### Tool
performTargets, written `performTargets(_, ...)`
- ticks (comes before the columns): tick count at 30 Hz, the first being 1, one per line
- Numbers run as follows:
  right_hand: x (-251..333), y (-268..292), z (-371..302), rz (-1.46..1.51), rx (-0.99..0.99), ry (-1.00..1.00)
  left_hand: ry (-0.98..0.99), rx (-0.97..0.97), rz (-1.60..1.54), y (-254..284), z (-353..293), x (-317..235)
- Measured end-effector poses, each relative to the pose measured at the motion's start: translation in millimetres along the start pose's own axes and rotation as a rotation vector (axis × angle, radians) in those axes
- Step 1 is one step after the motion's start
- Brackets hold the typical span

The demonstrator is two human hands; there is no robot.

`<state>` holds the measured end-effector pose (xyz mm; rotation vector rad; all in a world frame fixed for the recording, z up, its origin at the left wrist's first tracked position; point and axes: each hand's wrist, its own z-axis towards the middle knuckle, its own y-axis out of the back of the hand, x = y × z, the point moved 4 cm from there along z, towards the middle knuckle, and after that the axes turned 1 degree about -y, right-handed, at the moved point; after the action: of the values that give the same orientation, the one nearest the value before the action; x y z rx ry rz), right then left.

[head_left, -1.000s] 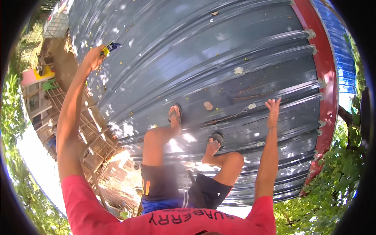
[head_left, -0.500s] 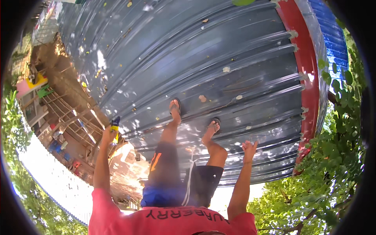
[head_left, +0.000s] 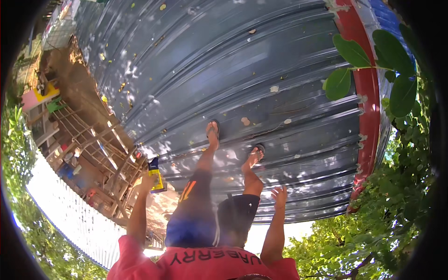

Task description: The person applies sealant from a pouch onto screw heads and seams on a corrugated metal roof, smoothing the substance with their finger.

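Note:
My left hand is closed on a yellow-and-dark-blue packet, held out over the roof's left edge. The packet looks flat and pouch-like, and part of it is hidden by my fingers. Fingers apart, my right hand hangs in the air to the right of my bent knee and holds nothing. Beneath both feet, in flip-flops, lies a dark ribbed metal roof dotted with dry leaves.
A red ridge strip borders the roof on the right, with a blue roof beyond. A leafy twig hangs close at upper right. Past the left edge the ground lies lower, with a pole frame and a white corrugated roof.
My left hand has moved right and closer to my body with the packet, which shows more of its face. My right hand has come down and left. A twig has entered at upper right.

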<state>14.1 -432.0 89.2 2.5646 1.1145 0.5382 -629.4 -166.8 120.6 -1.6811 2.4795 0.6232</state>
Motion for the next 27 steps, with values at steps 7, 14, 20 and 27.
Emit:
performTargets(7,-45,55,-37,-0.077,0.013,0.029,-0.025,-0.025,0.091,35,-1,41)
performTargets(14,-90,95,-91,-0.396,0.074,-0.216,-0.255,-0.072,0.318,110,53,-51)
performTargets(20,-80,131,-138,-0.762,0.038,-0.279,-0.434,-0.147,0.225,111,59,-296)
performTargets(27,45,44,-69,-0.537,0.122,-0.158,-0.355,-0.145,-0.301,118,31,-320)
